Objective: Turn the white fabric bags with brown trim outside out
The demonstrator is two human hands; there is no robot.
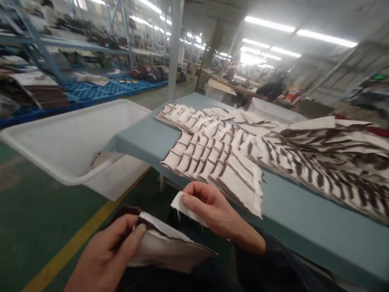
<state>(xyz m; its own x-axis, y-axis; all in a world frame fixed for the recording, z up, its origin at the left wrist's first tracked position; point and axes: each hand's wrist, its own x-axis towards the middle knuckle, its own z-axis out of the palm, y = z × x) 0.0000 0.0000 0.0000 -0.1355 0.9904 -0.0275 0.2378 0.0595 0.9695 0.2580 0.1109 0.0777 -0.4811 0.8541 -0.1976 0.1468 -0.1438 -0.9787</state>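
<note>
Head view: left hand [103, 255] clamps a likely limp fabric stack [170, 249] by its edge; right hand [217, 215] beside it pinches one light piece [180, 205].

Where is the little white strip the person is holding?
Start at the long blue table covered with rows of white-and-brown pieces. Just below its near edge is the right hand, pinching the little white strip. Unlike the stack in the left hand, it is single, small, plain white and frayed.
</note>
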